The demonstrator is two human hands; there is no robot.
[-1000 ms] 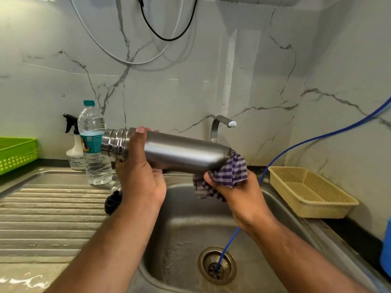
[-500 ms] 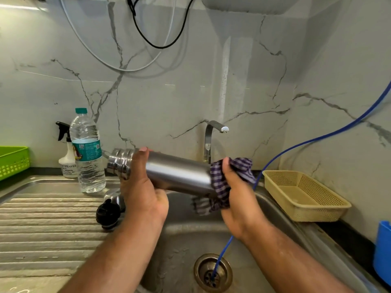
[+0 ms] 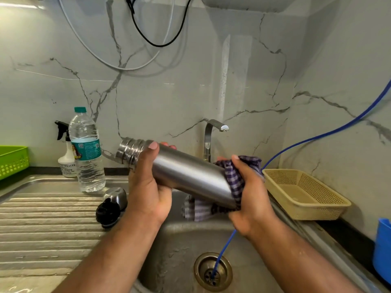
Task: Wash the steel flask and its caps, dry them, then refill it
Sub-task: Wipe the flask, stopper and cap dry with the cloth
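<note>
Left hand (image 3: 148, 193) fingers wrapped round the brushed steel flask (image 3: 186, 172), right hand (image 3: 251, 199) clamping the purple checked cloth (image 3: 234, 178) over its base: I'd twist the flask inside the cloth, neck tilted down.

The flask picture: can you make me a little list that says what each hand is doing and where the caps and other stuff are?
left hand: holds the steel flask near its open neck, tilted over the sink
right hand: presses a checked cloth around the flask's bottom end
caps: black cap and steel cap lie on the draining board, beside the sink
tap: no water running
water bottle: stands upright on the draining board, lid on
blue hose: runs down into the drain
beige basket: right of the sink
</note>
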